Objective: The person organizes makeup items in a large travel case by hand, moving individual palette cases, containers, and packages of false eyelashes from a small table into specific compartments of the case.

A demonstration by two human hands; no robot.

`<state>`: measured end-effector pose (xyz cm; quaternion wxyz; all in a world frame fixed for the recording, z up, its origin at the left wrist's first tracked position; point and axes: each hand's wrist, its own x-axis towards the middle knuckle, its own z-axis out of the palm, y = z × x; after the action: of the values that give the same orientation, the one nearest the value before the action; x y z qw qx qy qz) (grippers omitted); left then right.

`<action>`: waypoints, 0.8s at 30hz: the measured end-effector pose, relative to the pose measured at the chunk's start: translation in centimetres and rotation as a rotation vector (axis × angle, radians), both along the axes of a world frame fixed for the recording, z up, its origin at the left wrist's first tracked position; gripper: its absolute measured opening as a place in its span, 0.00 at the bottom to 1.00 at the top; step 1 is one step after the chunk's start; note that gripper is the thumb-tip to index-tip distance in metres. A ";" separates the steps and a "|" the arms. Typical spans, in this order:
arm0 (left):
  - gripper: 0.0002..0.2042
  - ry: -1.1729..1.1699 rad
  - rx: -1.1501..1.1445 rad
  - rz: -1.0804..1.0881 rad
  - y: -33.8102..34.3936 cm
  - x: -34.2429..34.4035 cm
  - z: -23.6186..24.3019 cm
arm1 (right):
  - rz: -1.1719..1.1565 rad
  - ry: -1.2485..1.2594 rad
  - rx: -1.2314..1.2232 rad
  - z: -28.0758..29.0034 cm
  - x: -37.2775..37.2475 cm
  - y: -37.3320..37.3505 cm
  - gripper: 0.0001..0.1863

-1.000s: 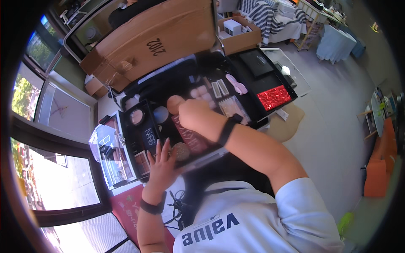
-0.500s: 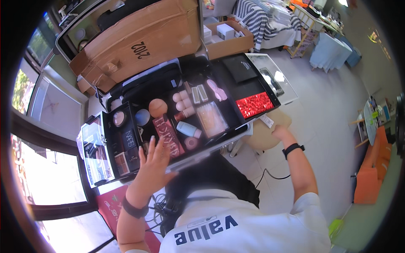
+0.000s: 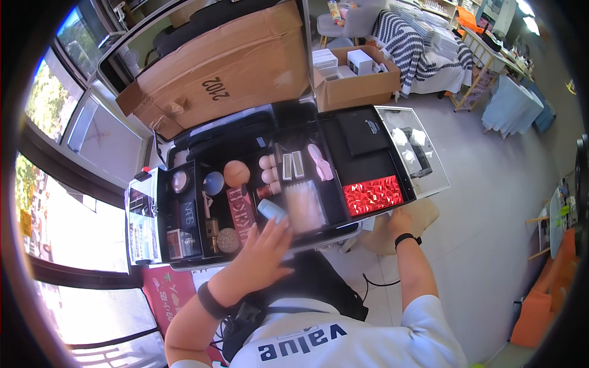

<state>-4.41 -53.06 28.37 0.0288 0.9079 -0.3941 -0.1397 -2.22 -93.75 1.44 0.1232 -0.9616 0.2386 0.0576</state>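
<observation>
My left hand, fingers spread, reaches over the front edge of an open makeup case. Its fingertips are by a light blue bottle and overlap part of it; whether they touch is unclear. Left of them lie a dark red box and a round patterned compact. My right hand is at the front of the case's right tray, just below a shiny red box. Its fingers look curled together, and whatever they may hold is hidden.
The case also holds a peach round puff, egg-shaped sponges, a clear box of cotton swabs and a pink tool. A beige stool stands beside the right tray. A cable trails across the floor.
My left hand has moved right, from the palettes and dark red box to the light blue bottle, uncovering the round compact. My right hand has moved closer to the right tray. The view has shifted.
</observation>
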 end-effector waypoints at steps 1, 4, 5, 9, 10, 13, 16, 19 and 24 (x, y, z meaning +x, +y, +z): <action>0.37 -0.010 -0.016 -0.016 -0.5 0.3 0.1 | -0.038 0.019 0.061 1.4 -0.8 0.2 0.16; 0.37 -0.023 -0.055 -0.068 -2.4 1.5 0.1 | -0.223 0.106 0.194 1.9 -2.6 -2.4 0.20; 0.37 -0.031 -0.075 -0.088 -3.2 1.9 0.3 | -0.337 0.112 0.296 1.0 -3.2 -4.0 0.24; 0.38 -0.128 -0.205 -0.179 -6.9 3.4 0.2 | -0.536 -0.063 0.103 2.0 -8.9 -11.1 0.26; 0.38 -0.122 -0.209 -0.187 -7.9 3.6 0.1 | -0.526 -0.185 0.095 3.5 -10.0 -12.8 0.25; 0.38 -0.248 -0.267 -0.211 -10.3 4.6 -1.0 | -0.385 -0.571 0.023 12.7 -9.9 -11.9 0.24; 0.38 -0.299 -0.248 -0.168 -11.0 4.8 -2.2 | 0.088 -0.803 -0.171 22.9 -6.0 -5.1 0.28; 0.39 -0.277 -0.232 -0.161 -11.0 4.7 -2.3 | 0.379 -0.760 -0.229 27.3 -1.2 0.2 0.27; 0.39 -0.278 -0.223 0.036 -10.6 5.0 -0.2 | 0.636 -0.668 -0.241 27.0 5.2 5.9 0.26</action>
<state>0.57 -63.62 28.20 0.0768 0.9166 -0.3911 0.0323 2.99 -87.88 28.48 0.0570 -0.9603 -0.1151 -0.2478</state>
